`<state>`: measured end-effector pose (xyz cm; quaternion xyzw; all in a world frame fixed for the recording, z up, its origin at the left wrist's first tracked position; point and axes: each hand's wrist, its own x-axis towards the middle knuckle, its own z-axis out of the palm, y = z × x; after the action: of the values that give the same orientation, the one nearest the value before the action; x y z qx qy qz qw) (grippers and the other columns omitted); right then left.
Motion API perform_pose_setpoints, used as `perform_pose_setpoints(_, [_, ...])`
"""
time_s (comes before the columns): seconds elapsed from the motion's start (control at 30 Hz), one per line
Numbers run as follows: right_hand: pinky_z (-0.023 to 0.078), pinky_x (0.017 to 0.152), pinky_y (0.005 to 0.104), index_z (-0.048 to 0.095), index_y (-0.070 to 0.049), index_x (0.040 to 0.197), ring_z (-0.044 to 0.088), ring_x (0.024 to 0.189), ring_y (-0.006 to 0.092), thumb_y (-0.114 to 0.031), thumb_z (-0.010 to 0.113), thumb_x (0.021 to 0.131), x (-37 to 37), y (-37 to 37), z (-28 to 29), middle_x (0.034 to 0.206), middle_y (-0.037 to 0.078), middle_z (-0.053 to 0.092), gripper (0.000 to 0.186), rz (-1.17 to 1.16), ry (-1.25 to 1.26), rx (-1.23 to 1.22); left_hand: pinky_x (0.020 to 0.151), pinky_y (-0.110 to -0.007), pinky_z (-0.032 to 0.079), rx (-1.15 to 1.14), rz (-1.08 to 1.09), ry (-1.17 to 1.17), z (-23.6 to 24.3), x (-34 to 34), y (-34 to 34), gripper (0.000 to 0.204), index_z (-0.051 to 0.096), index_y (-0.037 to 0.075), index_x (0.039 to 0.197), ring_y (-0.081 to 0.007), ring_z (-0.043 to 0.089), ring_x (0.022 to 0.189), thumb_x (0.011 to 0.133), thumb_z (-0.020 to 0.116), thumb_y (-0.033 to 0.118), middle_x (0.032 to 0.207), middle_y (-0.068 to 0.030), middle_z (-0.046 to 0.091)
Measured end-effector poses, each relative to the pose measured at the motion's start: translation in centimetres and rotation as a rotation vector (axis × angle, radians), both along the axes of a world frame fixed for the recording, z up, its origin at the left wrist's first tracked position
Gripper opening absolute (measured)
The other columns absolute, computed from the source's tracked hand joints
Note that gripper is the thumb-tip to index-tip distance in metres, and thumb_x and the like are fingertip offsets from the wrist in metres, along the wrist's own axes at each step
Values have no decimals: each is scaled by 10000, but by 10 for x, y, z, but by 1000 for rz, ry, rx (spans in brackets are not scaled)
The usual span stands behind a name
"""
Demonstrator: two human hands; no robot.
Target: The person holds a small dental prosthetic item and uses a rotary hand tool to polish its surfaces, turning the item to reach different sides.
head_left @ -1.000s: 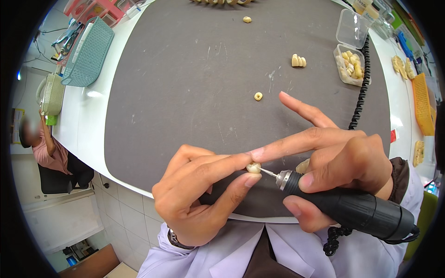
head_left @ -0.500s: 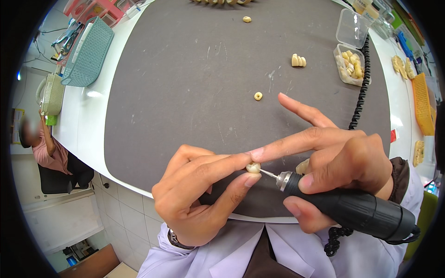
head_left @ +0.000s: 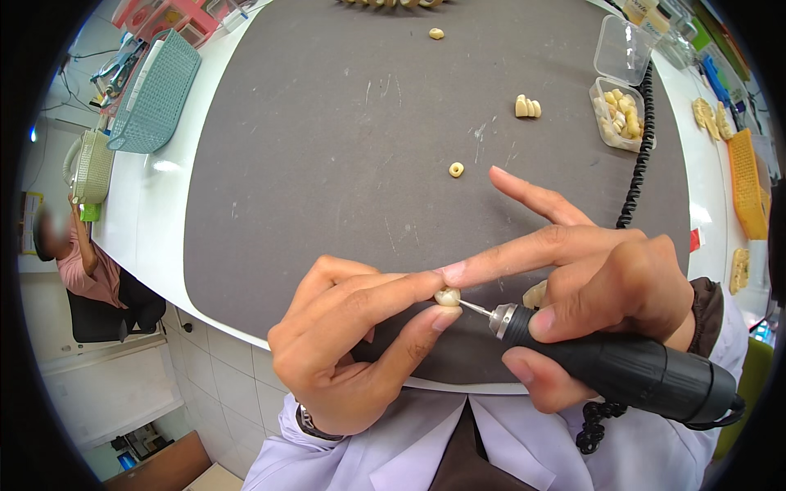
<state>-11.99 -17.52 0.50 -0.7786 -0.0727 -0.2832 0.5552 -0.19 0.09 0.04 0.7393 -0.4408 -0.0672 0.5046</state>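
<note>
While L fingers (head_left: 385,299), barely apart, pinch wht tooth pc. (head_left: 447,298), R fingers (head_left: 524,250) grip blk handpiece (head_left: 630,364).

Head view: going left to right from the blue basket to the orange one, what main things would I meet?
Blue basket, left hand, small tooth at its fingertips, black drill gripped by the right hand, orange basket.

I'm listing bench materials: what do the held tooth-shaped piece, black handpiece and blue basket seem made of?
Tooth-shaped piece: glossy, cream, perhaps ceramic or resin; highlights don't settle which. Black handpiece: probably satin plastic, given soft sheen, with a shiny metal collar. Blue basket: likely matte moulded plastic, from its regular perforations.
</note>
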Motion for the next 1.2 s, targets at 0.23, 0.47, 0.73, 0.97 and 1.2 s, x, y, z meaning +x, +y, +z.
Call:
perform_pose_setpoints(0.23, [412,1065,601,665,-70,721,712,886,244,-98,769,721,1,0,0,907,117,709,108,15,21,-17,654,-263,441,5,15,13,0,-1,1,221,771,35,916,-147,632,686,713,857,57,813,-51,753])
perform_pose_setpoints(0.47, [389,1114,566,652,-82,692,693,864,220,-130,736,743,2,-3,4,904,68,699,109,71,73,-103,653,-264,443,21,18,12,1,-1,1,218,771,32,910,-150,633,684,711,856,56,814,-53,753])
perform_pose_setpoints(0.73, [198,1057,801,484,-92,967,710,988,418,18,778,744,0,-7,6,650,68,656,386,131,72,-122,655,-265,443,9,11,-2,0,0,1,220,770,29,913,-151,634,685,710,854,50,814,-55,753])
perform_pose_setpoints(0.97, [202,1056,802,480,-92,975,711,988,416,16,774,754,1,-5,7,672,57,658,384,121,57,-121,654,-265,444,3,13,6,-1,0,1,226,770,30,920,-152,632,689,711,853,48,819,-55,753])
perform_pose_setpoints(1.2, [207,1066,792,472,-91,984,709,999,406,21,758,776,-3,-7,10,747,59,670,371,110,74,-134,654,-265,444,5,-1,4,1,0,-1,236,769,30,923,-153,629,690,702,854,40,822,-51,753])
